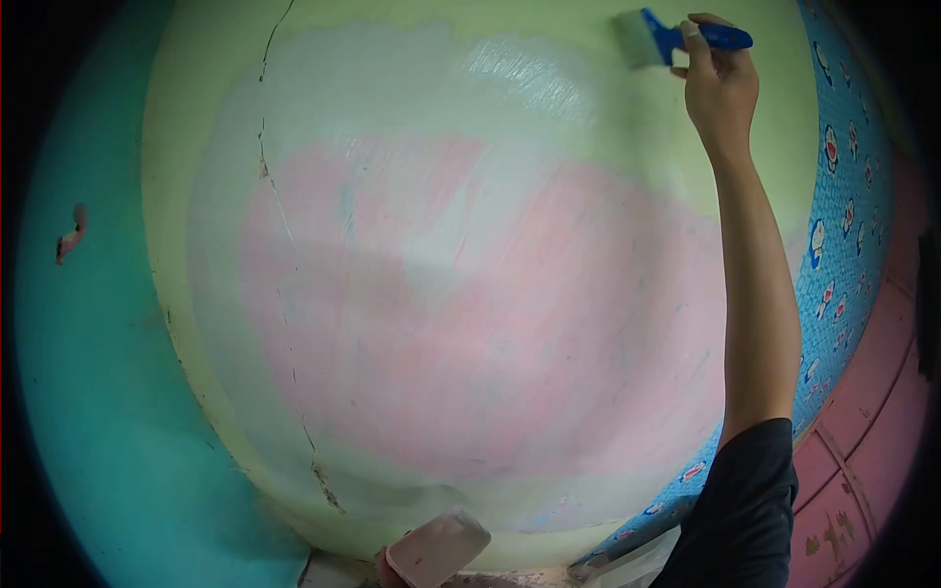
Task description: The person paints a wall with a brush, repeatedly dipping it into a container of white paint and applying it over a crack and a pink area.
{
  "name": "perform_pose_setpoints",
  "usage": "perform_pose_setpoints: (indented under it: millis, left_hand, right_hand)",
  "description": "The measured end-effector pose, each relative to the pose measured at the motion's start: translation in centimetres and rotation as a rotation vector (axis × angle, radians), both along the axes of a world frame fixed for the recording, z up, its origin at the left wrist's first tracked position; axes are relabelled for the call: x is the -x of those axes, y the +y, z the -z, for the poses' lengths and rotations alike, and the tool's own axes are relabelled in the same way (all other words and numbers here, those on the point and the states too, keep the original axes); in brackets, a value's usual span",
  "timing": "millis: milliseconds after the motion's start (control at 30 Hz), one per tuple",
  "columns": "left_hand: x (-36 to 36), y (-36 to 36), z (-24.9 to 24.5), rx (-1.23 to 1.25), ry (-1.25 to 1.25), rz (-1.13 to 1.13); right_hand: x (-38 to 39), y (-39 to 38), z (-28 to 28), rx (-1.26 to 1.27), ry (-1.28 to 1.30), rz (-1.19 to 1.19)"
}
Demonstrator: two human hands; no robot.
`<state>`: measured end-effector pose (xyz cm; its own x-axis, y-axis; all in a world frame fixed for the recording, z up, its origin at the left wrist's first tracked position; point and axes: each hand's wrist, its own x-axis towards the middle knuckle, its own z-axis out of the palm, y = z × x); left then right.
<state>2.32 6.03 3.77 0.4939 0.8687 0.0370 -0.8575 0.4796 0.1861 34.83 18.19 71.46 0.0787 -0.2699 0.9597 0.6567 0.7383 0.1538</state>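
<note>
My right hand is closed around the blue handle of a wide paintbrush, high on the right side of the wall. Its pale bristles lie at the yellow-green wall surface. Around and below it spreads a whitish wet coat over yellow-green and pink paint. At the bottom, my left hand shows only as a few fingers gripping the side of a pale pinkish rectangular tub. The inside of the tub cannot be made out clearly.
A long crack runs down the wall's left part. On the left stands a teal wall with a chipped spot. Blue cartoon-patterned covering lines the right, beside a pink panelled surface. Something whitish lies low, near my sleeve.
</note>
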Motion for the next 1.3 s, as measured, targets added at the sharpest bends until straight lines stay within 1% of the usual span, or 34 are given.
perform_pose_setpoints:
  millis: [67,133,167,200,233,267,333,367,400,433,467,500,533,567,600,633,667,733,767,800,833,867,900,933,1033,1067,1100,1133,1167,1200,1233,1267,1300]
  left_hand:
    - [-0.7,0.4,0.4,0.011,0.050,-0.028]
    - [-0.9,0.4,1.9,-0.005,0.128,-0.054]
    - [-0.9,0.4,2.7,-0.010,0.166,-0.070]
    - [-1.1,0.5,3.3,-0.017,0.202,-0.087]
    - [-1.5,0.7,3.4,-0.024,0.239,-0.105]
    - [-2.1,0.5,2.7,0.036,0.258,-0.142]
    - [-3.6,-0.1,1.1,0.156,0.300,-0.216]
    - [-4.0,-0.1,0.9,0.165,0.318,-0.235]
    - [-4.5,-0.1,0.8,0.176,0.335,-0.254]
    - [-4.9,-0.2,0.8,0.189,0.348,-0.274]
    - [-5.1,-0.3,0.8,0.146,0.335,-0.268]
    - [-5.2,-0.5,0.9,0.103,0.320,-0.261]
    - [-5.3,-0.7,1.1,0.062,0.307,-0.253]
    - [-5.2,-0.7,2.5,0.040,0.275,-0.232]
    - [-5.0,-0.6,4.7,0.017,0.243,-0.210]
    - [-5.1,-0.7,5.3,-0.005,0.213,-0.186]
    - [-5.3,-0.8,6.0,0.039,0.219,-0.208]
    - [-6.3,-1.5,4.6,0.129,0.226,-0.252]
    - [-7.1,-1.9,3.9,0.173,0.224,-0.275]
    - [-7.9,-2.1,3.3,0.217,0.220,-0.299]
    - [-8.5,-2.3,3.2,0.261,0.218,-0.322]
    - [-8.7,-1.9,6.7,0.242,0.257,-0.347]
    - [-8.6,-0.9,13.1,0.222,0.300,-0.371]
    - [-8.4,-0.3,16.6,0.197,0.345,-0.396]
    - [-9.6,-1.8,12.4,0.162,0.410,-0.402]
    - [-9.8,-1.7,12.7,0.098,0.401,-0.415]
    - [-9.8,-1.6,13.5,0.035,0.392,-0.427]
    - [-9.7,-1.6,14.1,-0.025,0.386,-0.437]
    - [-9.6,-1.6,15.0,-0.086,0.380,-0.447]
    - [-9.5,-1.6,15.7,-0.147,0.375,-0.457]
    - [-9.7,-1.9,15.2,-0.206,0.370,-0.468]
    - [-9.9,-2.1,14.7,-0.052,0.307,-0.424]
    - [-10.2,-2.5,10.6,0.100,0.244,-0.379]
  right_hand:
    - [0.1,-0.5,0.2,0.003,-0.025,0.282]
    - [0.3,1.7,3.7,-0.090,-0.324,0.418]
    - [1.3,1.5,6.7,-0.122,-0.544,0.580]
    - [2.0,2.4,10.0,-0.173,-0.721,0.588]
    - [3.7,0.8,13.6,-0.023,-0.889,0.477]
    - [4.6,-0.5,16.3,0.113,-1.047,0.380]
    - [4.9,-0.6,17.9,0.319,-1.013,0.156]
    - [4.9,-0.4,18.1,0.419,-0.989,0.042]
    - [4.4,-0.5,16.5,0.443,-0.831,-0.008]
    - [3.5,-0.8,13.5,0.466,-0.675,-0.057]
    - [2.1,-0.8,10.5,0.489,-0.505,-0.041]
    - [-0.2,1.3,6.9,0.245,-0.413,-0.033]
    - [-1.9,1.5,3.4,0.071,-0.311,-0.008]
    - [-3.2,0.8,0.9,-0.080,-0.203,0.102]
    - [-3.6,0.1,-0.6,-0.114,-0.051,0.142]
    - [-3.7,-0.6,-0.7,-0.127,-0.022,0.249]
    - [-3.8,-0.9,-0.7,-0.140,0.009,0.357]
    - [-3.9,1.1,2.3,-0.176,-0.186,0.413]
    - [-3.3,2.0,4.6,-0.227,-0.416,0.489]
    - [-2.7,2.9,7.8,-0.242,-0.619,0.621]
    - [-0.7,2.0,11.6,-0.190,-0.776,0.563]
    - [0.7,1.1,15.1,-0.071,-0.942,0.428]
    - [1.9,-0.6,18.0,0.113,-1.042,0.323]
    - [2.5,-1.8,19.4,0.296,-1.131,0.215]
    - [1.0,-1.0,16.9,0.546,-0.905,-0.064]
    - [0.4,0.0,14.2,0.335,-0.798,0.004]
    - [-0.9,0.1,11.2,0.355,-0.625,0.122]
    - [-1.8,0.3,7.9,0.373,-0.473,-0.022]
    - [-3.6,1.8,4.5,0.160,-0.415,-0.008]
    - [-3.9,0.9,2.5,0.086,-0.272,0.062]
    - [-4.0,0.2,1.2,-0.019,-0.207,0.118]
    - [-4.0,0.3,1.2,-0.110,-0.211,0.207]
    - [-4.0,0.4,1.3,-0.200,-0.213,0.297]
